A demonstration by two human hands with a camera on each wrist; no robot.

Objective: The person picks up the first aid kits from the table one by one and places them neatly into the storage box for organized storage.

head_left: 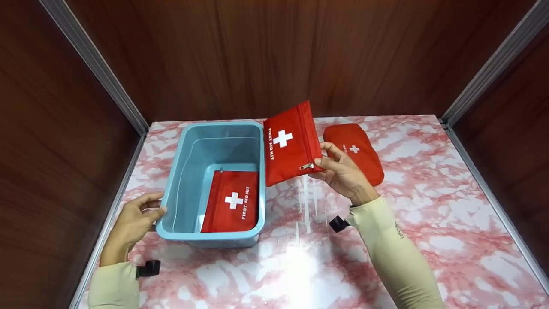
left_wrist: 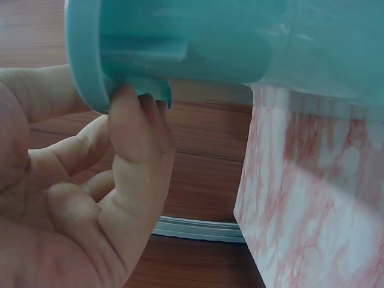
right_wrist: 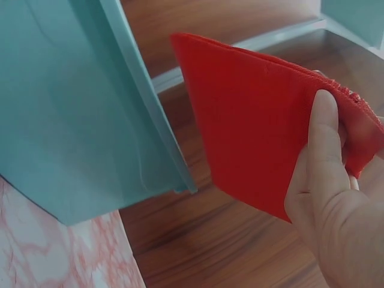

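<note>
A red first aid pouch [head_left: 288,143] with a white cross and a zipper is pinched at its zipper edge by my right hand [head_left: 345,174]. It is held up tilted beside the right rim of a blue plastic tub [head_left: 210,236]; the right wrist view shows the pouch's plain red back [right_wrist: 246,120]. My left hand [head_left: 135,219] grips the tub's left rim, its fingers curled under the lip [left_wrist: 84,54] in the left wrist view. Inside the tub, a second red first aid pouch [head_left: 231,210] lies flat with its cross facing up.
Behind my right hand, a rounded red first aid pouch [head_left: 364,161] lies on the pink-and-white marbled table [head_left: 433,206]. Dark wood-grain panels [head_left: 274,60] with metal corner strips stand at the back and both sides.
</note>
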